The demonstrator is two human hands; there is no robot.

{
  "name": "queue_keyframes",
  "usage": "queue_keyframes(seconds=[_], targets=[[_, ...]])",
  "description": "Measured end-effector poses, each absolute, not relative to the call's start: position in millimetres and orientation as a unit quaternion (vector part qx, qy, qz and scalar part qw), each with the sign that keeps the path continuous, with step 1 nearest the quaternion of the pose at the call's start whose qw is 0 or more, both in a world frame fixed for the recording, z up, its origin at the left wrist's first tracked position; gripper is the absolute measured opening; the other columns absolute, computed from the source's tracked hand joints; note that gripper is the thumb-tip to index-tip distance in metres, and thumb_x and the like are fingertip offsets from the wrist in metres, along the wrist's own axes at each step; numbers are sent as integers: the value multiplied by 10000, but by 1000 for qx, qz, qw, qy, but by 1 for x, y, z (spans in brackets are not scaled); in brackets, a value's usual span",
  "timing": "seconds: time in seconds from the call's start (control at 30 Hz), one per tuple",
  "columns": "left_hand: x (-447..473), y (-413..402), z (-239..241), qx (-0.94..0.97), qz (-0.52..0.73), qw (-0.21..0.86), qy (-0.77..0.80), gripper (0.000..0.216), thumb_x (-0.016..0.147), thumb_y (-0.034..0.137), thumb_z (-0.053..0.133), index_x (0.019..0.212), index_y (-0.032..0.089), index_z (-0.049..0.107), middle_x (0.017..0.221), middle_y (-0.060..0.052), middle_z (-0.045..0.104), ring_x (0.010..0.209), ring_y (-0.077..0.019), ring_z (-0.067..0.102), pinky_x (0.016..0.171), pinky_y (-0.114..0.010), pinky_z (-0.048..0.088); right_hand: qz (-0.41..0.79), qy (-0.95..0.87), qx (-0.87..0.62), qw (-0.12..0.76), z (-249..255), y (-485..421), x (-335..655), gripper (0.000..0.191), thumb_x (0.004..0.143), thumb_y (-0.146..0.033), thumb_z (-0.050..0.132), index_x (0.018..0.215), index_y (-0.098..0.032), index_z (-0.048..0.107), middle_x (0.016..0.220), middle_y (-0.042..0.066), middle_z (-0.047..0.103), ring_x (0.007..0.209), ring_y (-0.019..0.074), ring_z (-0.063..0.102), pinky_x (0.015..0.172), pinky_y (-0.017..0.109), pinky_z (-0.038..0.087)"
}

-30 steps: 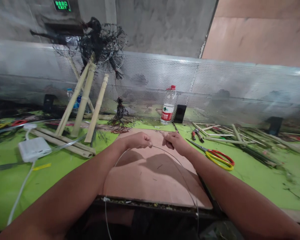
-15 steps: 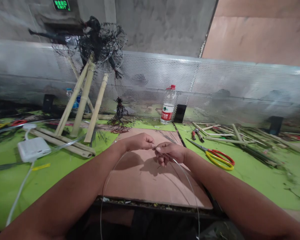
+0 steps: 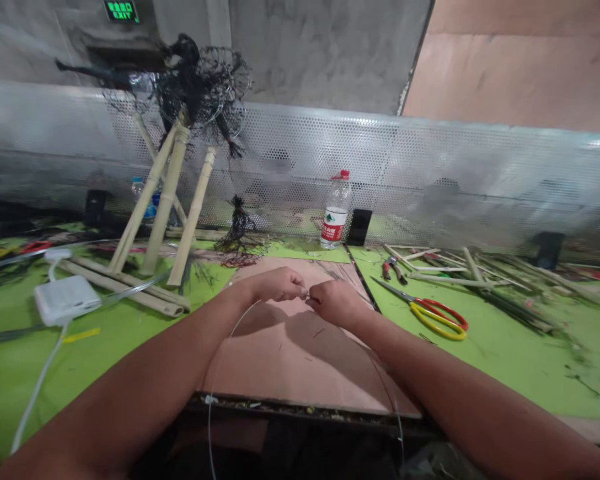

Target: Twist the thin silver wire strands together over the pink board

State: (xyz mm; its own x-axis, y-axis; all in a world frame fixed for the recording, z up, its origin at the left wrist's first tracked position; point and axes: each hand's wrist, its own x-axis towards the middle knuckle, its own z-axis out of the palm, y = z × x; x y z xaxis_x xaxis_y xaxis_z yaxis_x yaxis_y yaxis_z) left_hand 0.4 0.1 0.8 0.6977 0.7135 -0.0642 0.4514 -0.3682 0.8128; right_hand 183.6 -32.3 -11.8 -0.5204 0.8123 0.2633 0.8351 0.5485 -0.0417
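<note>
My left hand (image 3: 281, 285) is closed in a pinch above a brown board (image 3: 275, 370), holding a thin, pale wire (image 3: 229, 341). Fingertip to fingertip with it, my right hand (image 3: 336, 301) is closed as well, back upward, gripping the wire where its parts come together. The wire hangs in a wide loop below both hands, over the board's near edge and out of the bottom of the head view. Its join is mostly hidden by my fingers.
Scissors (image 3: 437, 319) and pliers (image 3: 394, 269) lie right of the board, before a pile of plant strips (image 3: 510, 283). A water bottle (image 3: 335, 213) stands behind. At left are bamboo poles (image 3: 166, 200) and a white box (image 3: 66, 299) with a cable.
My right hand has turned over from palm partly up to back up, its fingers curling closed. The right side of the wire loop has shifted slightly. My left hand has stayed nearly still.
</note>
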Motion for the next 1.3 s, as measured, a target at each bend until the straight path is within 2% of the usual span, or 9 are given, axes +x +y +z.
queue_keyframes(seconds=[0.13, 0.27, 0.4, 0.53, 0.8, 0.93, 1.13, 1.23, 1.3], targets=[[0, -4, 5, 824, 131, 450, 318, 266, 700, 391, 548, 709, 125, 545, 480, 69, 317, 421, -53, 232, 414, -212, 158, 319, -839, -415, 150, -15, -23, 195, 382, 761, -489, 506, 744, -129, 634, 624, 30, 579, 566, 113, 491, 533, 215, 356], [-1, -8, 12, 819, 171, 460, 298, 254, 723, 386, 537, 707, 133, 537, 484, 62, 336, 430, -55, 251, 417, -207, 166, 609, -691, -307, 239, -19, -14, 204, 532, 814, -573, 371, 793, -96, 605, 810, 103, 609, 691, 144, 559, 672, 291, 450], [-2, -10, 16, 803, 186, 483, 296, 286, 710, 415, 554, 721, 130, 549, 463, 66, 330, 422, -55, 242, 415, -207, 157, 723, -625, -237, 174, -22, -14, 204, 485, 835, -532, 373, 830, -89, 573, 753, 115, 620, 714, 187, 598, 711, 361, 458], [-1, -11, 14, 809, 172, 480, 294, 308, 702, 427, 563, 749, 122, 573, 476, 67, 330, 431, -55, 246, 424, -206, 169, 736, -619, -219, 165, -23, -17, 202, 373, 825, -465, 452, 785, -107, 548, 591, 37, 560, 551, 138, 548, 575, 281, 436], [0, -9, 9, 822, 143, 470, 288, 282, 687, 397, 588, 718, 118, 566, 477, 70, 308, 434, -52, 225, 422, -215, 147, 623, -705, -280, 191, -23, -13, 202, 303, 743, -406, 591, 650, -126, 521, 473, -40, 443, 434, 71, 402, 447, 200, 294], [0, -5, 4, 808, 112, 480, 321, 253, 671, 377, 584, 709, 128, 565, 460, 75, 311, 414, -51, 227, 409, -213, 145, 422, -798, -390, 183, -19, -12, 198, 295, 706, -405, 604, 631, -121, 573, 476, -34, 462, 437, 63, 364, 442, 198, 260], [2, 2, -9, 782, 95, 498, 363, 209, 641, 344, 573, 664, 136, 563, 417, 81, 302, 372, -51, 221, 388, -217, 142, -56, -897, -430, 81, -9, -38, 180, 239, 792, -309, 493, 720, -148, 654, 724, 82, 649, 674, 156, 553, 589, 237, 335], [1, 3, -8, 770, 95, 510, 371, 218, 648, 356, 574, 646, 140, 547, 405, 79, 305, 363, -53, 225, 381, -220, 134, -143, -896, -418, 51, -10, -46, 174, 244, 824, -260, 447, 742, -148, 648, 776, 119, 656, 753, 185, 575, 641, 256, 352], [-1, 3, -5, 771, 100, 512, 364, 218, 663, 356, 567, 644, 141, 536, 409, 75, 315, 367, -55, 232, 382, -221, 142, -107, -886, -440, 94, -12, -44, 175, 267, 819, -323, 467, 722, -143, 639, 765, 117, 652, 749, 182, 571, 639, 253, 362]])
